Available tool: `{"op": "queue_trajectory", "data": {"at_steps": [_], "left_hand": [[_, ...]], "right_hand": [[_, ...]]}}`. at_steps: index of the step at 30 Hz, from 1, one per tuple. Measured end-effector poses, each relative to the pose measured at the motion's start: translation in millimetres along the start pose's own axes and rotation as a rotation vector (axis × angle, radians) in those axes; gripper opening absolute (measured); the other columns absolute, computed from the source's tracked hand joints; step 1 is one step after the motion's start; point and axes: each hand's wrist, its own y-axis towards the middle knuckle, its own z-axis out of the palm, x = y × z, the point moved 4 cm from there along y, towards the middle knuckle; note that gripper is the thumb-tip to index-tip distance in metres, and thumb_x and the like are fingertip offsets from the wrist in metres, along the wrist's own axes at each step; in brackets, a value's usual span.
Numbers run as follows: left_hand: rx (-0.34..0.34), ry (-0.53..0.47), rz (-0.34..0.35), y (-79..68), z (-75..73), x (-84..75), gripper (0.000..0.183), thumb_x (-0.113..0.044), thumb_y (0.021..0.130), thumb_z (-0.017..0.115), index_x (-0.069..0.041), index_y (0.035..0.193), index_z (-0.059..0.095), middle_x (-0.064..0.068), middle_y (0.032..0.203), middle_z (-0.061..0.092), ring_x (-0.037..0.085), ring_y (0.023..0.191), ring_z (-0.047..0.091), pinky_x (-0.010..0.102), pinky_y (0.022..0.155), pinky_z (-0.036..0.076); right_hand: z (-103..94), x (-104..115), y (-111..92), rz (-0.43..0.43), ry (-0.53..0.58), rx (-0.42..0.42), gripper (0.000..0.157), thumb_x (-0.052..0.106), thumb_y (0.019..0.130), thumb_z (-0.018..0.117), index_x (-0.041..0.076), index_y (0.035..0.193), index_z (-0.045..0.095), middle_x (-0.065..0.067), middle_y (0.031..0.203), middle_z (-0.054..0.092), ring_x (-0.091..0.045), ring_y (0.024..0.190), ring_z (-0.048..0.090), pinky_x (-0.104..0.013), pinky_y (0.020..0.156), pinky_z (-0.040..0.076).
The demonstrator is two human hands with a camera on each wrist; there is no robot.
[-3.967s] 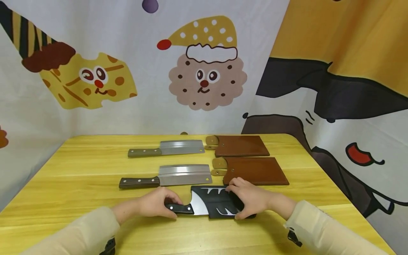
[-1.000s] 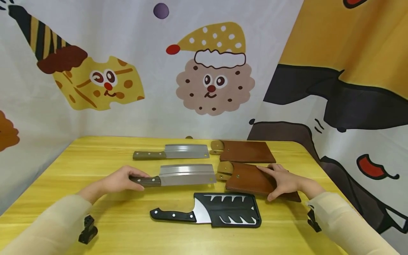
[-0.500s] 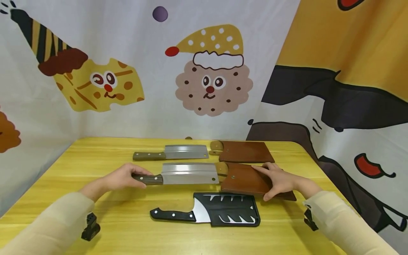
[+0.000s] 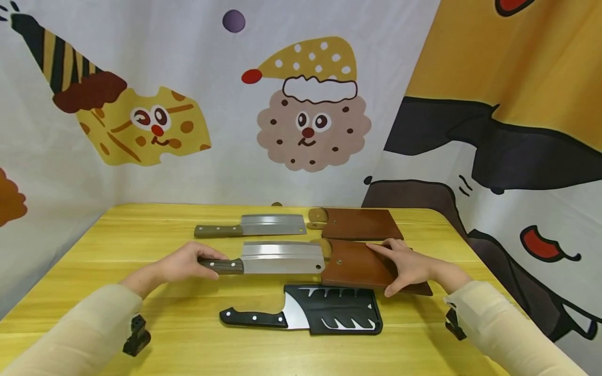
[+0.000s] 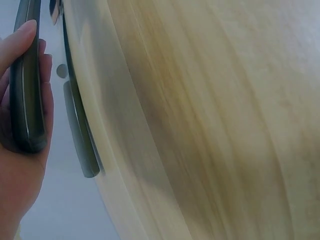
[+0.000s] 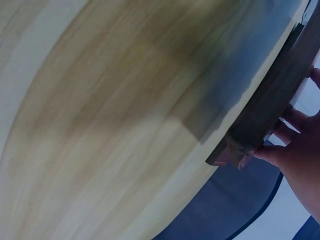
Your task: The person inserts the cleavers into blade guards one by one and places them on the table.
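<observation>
My left hand (image 4: 185, 262) holds a cleaver (image 4: 282, 258) by its dark wooden handle (image 5: 27, 95), the blade pointing right and raised a little off the table. The blade's far end overlaps the tan flap at the mouth of a brown leather sheath (image 4: 352, 258). Across that sheath my right hand (image 4: 414, 265) grips its long edges, thumb at the near side and fingers at the far side. In the right wrist view the sheath (image 6: 270, 95) is edge-on, lifted off the table. Whether the blade tip is inside the sheath's mouth, I cannot tell.
In front lies a black-handled kitchen knife (image 4: 254, 317) with its blade in a black cover (image 4: 345, 310). Behind are a second cleaver (image 4: 273, 224) with an olive-brown handle and a second brown sheath (image 4: 362, 223). A printed curtain (image 4: 226, 172) hangs behind the wooden table (image 4: 117, 230).
Both hands have left the covered black-handled knife and taken hold of the nearer cleaver and sheath. Over the last second the cleaver moved right and the sheath left, bringing them together.
</observation>
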Motion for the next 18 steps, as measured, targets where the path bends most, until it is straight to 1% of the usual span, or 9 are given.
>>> {"op": "queue_trajectory", "data": {"at_steps": [7, 13, 18], "left_hand": [[0.008, -0.010, 0.010, 3.7, 3.2, -1.7, 0.040, -0.014, 0.079, 0.074, 0.001, 0.114, 0.065, 0.019, 0.110, 0.067, 0.003, 0.083, 0.061, 0.022, 0.070, 0.051], [0.015, -0.001, 0.005, 9.7, 7.8, -5.7, 0.039, -0.013, 0.079, 0.074, 0.001, 0.115, 0.065, 0.018, 0.109, 0.068, 0.003, 0.081, 0.061, 0.022, 0.070, 0.051], [0.014, 0.002, 0.005, 15.9, 11.7, -8.0, 0.039, -0.013, 0.077, 0.075, 0.000, 0.113, 0.066, 0.017, 0.108, 0.068, 0.003, 0.080, 0.061, 0.022, 0.069, 0.051]], "right_hand": [[-0.8, 4.6, 5.4, -0.008, 0.002, 0.001, 0.110, 0.049, 0.057, 0.084, 0.011, 0.146, 0.030, -0.024, 0.133, 0.032, -0.041, 0.117, 0.033, -0.062, 0.085, 0.039], [-1.2, 9.3, 11.3, -0.015, 0.013, 0.009, 0.110, 0.050, 0.058, 0.083, 0.014, 0.147, 0.029, -0.022, 0.134, 0.031, -0.039, 0.119, 0.033, -0.060, 0.086, 0.040], [-3.2, 14.0, 14.5, -0.009, 0.025, 0.030, 0.111, 0.051, 0.059, 0.082, 0.015, 0.148, 0.027, -0.021, 0.136, 0.031, -0.040, 0.122, 0.032, -0.061, 0.088, 0.040]]}}
